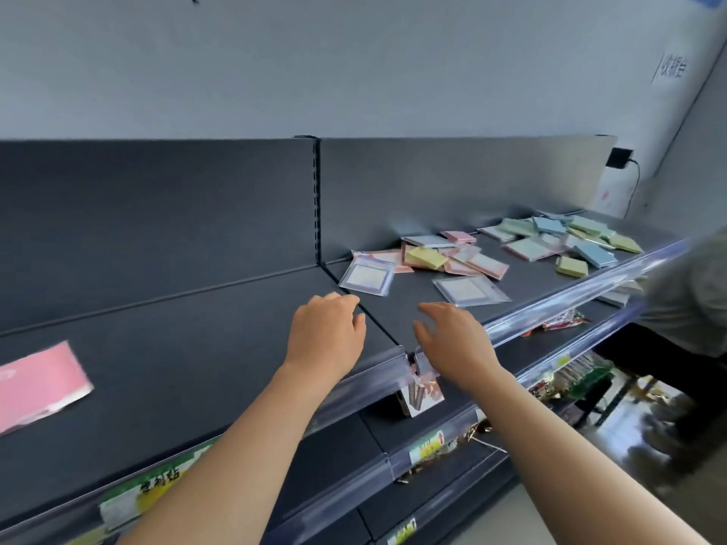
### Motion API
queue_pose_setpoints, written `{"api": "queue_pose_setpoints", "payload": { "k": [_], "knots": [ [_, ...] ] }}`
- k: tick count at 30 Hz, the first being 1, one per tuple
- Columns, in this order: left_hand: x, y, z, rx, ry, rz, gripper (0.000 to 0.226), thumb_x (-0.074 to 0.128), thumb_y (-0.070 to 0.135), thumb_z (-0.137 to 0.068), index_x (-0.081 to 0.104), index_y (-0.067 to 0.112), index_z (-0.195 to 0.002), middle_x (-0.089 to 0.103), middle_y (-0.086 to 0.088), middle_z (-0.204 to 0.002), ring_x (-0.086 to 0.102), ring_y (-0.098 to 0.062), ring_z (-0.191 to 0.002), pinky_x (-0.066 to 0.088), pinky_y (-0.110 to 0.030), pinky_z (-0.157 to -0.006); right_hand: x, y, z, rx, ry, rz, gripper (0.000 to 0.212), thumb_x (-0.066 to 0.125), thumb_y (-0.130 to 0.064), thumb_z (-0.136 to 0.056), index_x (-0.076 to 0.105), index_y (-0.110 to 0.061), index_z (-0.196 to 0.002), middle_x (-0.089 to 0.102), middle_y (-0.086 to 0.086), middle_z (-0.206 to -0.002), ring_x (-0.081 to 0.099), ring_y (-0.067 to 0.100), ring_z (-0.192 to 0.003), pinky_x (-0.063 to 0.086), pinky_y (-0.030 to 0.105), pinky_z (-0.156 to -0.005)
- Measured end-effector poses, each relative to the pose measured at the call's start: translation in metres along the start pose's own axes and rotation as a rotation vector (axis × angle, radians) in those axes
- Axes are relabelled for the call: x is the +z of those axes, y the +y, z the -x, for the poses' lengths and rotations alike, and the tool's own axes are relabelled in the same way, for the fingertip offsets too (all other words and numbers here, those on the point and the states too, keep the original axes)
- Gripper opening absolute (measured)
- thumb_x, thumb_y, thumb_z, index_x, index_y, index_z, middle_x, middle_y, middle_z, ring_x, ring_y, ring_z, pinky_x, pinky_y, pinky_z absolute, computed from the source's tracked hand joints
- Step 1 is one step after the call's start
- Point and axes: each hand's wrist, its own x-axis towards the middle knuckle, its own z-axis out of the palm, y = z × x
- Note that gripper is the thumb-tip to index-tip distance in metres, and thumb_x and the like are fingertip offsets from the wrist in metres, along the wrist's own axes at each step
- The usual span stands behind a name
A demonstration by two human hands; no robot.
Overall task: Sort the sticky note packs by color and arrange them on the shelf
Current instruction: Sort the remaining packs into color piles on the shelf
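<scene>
A loose heap of sticky note packs lies on the right section of the dark top shelf (413, 308): a yellow pack (425, 256), pink packs (488, 265), blue packs (595, 254), green packs (515, 226) and two clear-wrapped white packs (368, 276). A pink pack (39, 381) lies alone at the far left of the left section. My left hand (326, 334) hovers over the seam between the sections, fingers apart and holding nothing. My right hand (452, 336) hovers near the shelf's front edge, also spread and holding nothing, just short of a white pack (470, 289).
A clear price rail (570, 297) runs along the shelf front. Lower shelves hold snack packets (558, 320) and green price tags (427, 446). Another person in a grey top (692, 289) stands at the right end. A dark back panel (157, 214) rises behind the shelf.
</scene>
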Motion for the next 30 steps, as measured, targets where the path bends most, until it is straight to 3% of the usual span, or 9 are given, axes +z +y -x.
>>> {"api": "queue_pose_setpoints", "payload": {
  "k": [4,7,13,16,19,23,27,30],
  "knots": [
    [0.036,0.024,-0.047,0.040,-0.017,-0.011,0.025,0.046,0.027,-0.097,0.065,0.014,-0.104,0.066,-0.003,-0.099,0.057,-0.027,-0.094,0.040,-0.033,-0.073,-0.003,0.041,-0.039,0.043,0.004,0.041,0.036,0.042,-0.024,-0.097,0.056,-0.012,-0.128,0.057,0.005,-0.132,0.055,0.027,-0.115,0.045,0.035,-0.091],
    [0.061,0.038,-0.084,0.046,-0.039,0.004,0.024,0.047,0.027,-0.096,0.065,0.014,-0.103,0.068,-0.005,-0.100,0.057,-0.028,-0.094,0.037,-0.033,-0.072,-0.006,0.071,-0.074,0.083,0.013,0.044,0.035,0.043,-0.025,-0.097,0.058,-0.015,-0.127,0.058,0.004,-0.132,0.054,0.026,-0.118,0.045,0.035,-0.093],
    [0.098,0.065,-0.145,0.049,-0.092,0.025,0.030,0.046,0.030,-0.097,0.065,0.018,-0.117,0.067,-0.004,-0.113,0.059,-0.027,-0.104,0.048,-0.037,-0.087,-0.013,0.119,-0.128,0.158,0.003,0.024,0.034,0.043,-0.025,-0.098,0.060,-0.017,-0.126,0.058,0.004,-0.134,0.054,0.026,-0.118,0.046,0.035,-0.092],
    [0.116,0.079,-0.167,0.063,-0.106,0.015,0.027,0.046,0.030,-0.097,0.066,0.017,-0.110,0.067,-0.004,-0.108,0.057,-0.025,-0.099,0.048,-0.036,-0.080,-0.010,0.146,-0.149,0.162,-0.010,0.013,0.034,0.043,-0.026,-0.098,0.060,-0.018,-0.126,0.058,0.003,-0.133,0.054,0.025,-0.119,0.045,0.035,-0.092],
    [0.136,0.092,-0.184,0.061,-0.113,0.010,0.023,0.047,0.028,-0.097,0.066,0.016,-0.099,0.067,-0.004,-0.101,0.056,-0.024,-0.092,0.044,-0.032,-0.072,-0.006,0.175,-0.173,0.162,-0.026,0.020,0.030,0.042,-0.025,-0.098,0.064,-0.014,-0.115,0.063,0.006,-0.121,0.057,0.029,-0.112,0.046,0.034,-0.083],
    [0.165,0.111,-0.207,0.037,-0.096,-0.004,0.023,0.047,0.028,-0.097,0.066,0.016,-0.094,0.067,-0.003,-0.096,0.054,-0.021,-0.086,0.041,-0.030,-0.069,-0.006,0.215,-0.203,0.136,-0.055,0.025,0.032,0.042,-0.023,-0.099,0.063,-0.009,-0.119,0.059,0.008,-0.128,0.054,0.030,-0.116,0.044,0.036,-0.090],
    [0.192,0.133,-0.226,-0.039,-0.120,-0.022,0.027,0.045,0.031,-0.098,0.066,0.016,-0.106,0.066,-0.002,-0.105,0.056,-0.020,-0.095,0.045,-0.031,-0.076,-0.001,0.262,-0.238,0.058,-0.112,-0.011,0.022,0.042,-0.020,-0.096,0.060,-0.008,-0.091,0.060,0.007,-0.100,0.058,0.031,-0.099,0.044,0.035,-0.075],
    [0.209,0.149,-0.240,-0.083,-0.144,-0.046,0.032,0.046,0.036,-0.098,0.064,0.017,-0.116,0.063,-0.005,-0.113,0.054,-0.023,-0.104,0.047,-0.033,-0.084,0.003,0.284,-0.256,-0.013,-0.240,0.002,0.026,0.040,-0.024,-0.098,0.055,-0.013,-0.080,0.062,0.006,-0.096,0.059,0.028,-0.092,0.043,0.033,-0.072]
  ]
}}
